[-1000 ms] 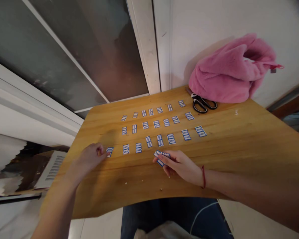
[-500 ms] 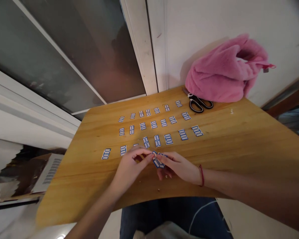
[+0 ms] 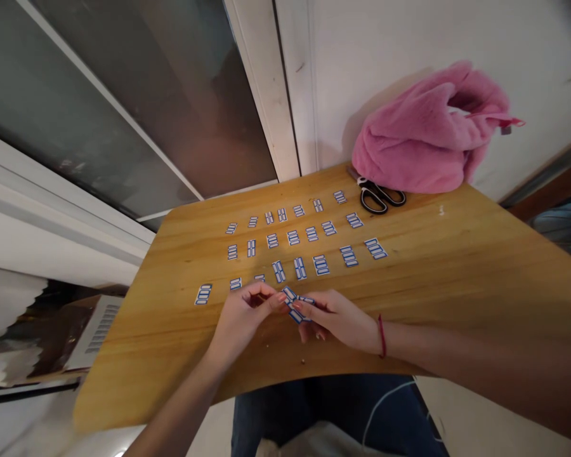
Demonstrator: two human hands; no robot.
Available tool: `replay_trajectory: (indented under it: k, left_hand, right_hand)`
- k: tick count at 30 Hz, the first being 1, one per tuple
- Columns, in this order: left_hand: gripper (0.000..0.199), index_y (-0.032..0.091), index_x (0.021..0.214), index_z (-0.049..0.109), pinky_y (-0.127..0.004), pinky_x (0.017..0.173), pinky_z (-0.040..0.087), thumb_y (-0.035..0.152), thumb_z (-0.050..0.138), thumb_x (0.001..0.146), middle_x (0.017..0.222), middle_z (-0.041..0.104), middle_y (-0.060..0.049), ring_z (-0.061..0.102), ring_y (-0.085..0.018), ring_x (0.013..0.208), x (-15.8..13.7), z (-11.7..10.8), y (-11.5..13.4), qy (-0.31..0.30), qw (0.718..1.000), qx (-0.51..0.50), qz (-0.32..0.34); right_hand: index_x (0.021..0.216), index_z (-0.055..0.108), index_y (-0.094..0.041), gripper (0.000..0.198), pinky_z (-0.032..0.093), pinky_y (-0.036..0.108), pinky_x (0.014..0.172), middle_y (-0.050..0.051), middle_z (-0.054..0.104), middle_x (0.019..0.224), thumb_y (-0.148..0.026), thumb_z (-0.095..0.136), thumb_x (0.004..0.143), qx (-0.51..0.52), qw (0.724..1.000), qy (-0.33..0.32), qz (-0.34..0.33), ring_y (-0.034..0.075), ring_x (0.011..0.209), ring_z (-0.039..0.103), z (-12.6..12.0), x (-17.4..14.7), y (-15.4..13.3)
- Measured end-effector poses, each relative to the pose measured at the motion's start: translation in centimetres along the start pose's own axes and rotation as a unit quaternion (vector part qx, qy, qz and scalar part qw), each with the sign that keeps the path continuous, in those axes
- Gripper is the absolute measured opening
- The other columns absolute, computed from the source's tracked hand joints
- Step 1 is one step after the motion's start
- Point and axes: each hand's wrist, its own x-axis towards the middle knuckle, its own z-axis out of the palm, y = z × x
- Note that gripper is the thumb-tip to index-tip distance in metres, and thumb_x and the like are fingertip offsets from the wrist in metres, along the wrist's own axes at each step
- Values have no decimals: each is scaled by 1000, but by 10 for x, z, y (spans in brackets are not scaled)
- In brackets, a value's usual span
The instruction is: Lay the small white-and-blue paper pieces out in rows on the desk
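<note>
My right hand (image 3: 345, 322), with a red cord at the wrist, pinches a small bunch of blue-bordered label cards (image 3: 295, 315) low over the near part of the table. From the left, my left hand (image 3: 240, 320) closes thumb and forefinger on the edge of one label card (image 3: 290, 293), which is tilted and overlaps the bunch. Beyond my hands, similar label cards lie in three rough rows, such as one label card (image 3: 299, 268) just past my fingers. My left hand partly covers a label card (image 3: 259, 278) in the nearest row.
Black-handled scissors (image 3: 375, 198) lie at the back of the wooden table (image 3: 438, 285), against a pink plush bag (image 3: 413, 146). A wall and a glass-paneled door (image 3: 171, 95) stand behind. An open box (image 3: 92, 336) sits beyond the left edge.
My left hand has drawn slightly left and a label card now shows more clearly apart from the bunch. The rows on the table are unchanged.
</note>
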Motion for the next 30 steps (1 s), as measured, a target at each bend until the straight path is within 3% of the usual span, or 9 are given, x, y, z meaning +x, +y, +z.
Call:
replay_trajectory:
  k: [7,11,17,23,30]
  left_hand:
    - [18,21,73,70,-23,69,42,38,66,76,76,68,1,58,-13,73,-1,-6,-2,45,994,84,55]
    - [16,22,77,72,-23,71,44,37,66,76,81,70,1,59,-13,76,-1,-6,-6,43,997,47,51]
    - [16,20,78,71,-23,67,48,36,69,72,73,70,1,61,-12,67,-4,11,-8,55,997,-60,10]
    - [12,21,79,70,-24,71,49,32,68,75,79,70,0,62,-13,74,-7,21,-8,116,990,3,77]
    - [13,21,82,63,-22,70,49,33,63,80,80,66,1,60,-11,72,-9,19,-10,116,988,14,98]
  right_hand:
    - [81,57,-12,46,31,17,41,2,61,61,-54,40,91,20,1000,23,-7,5,43,39,1,3,0]
    - [80,56,-13,47,31,17,41,2,61,60,-55,39,91,13,999,31,-1,5,43,40,1,3,1]
    - [77,57,-13,50,31,17,44,2,63,63,-56,36,92,-54,998,6,-10,6,46,40,1,2,2]
    - [74,53,-14,49,32,18,43,3,63,64,-55,35,93,-32,999,8,-14,6,45,40,1,3,1]
    - [76,53,-14,49,31,18,43,2,64,64,-57,35,92,-24,999,14,-20,6,44,40,3,2,0]
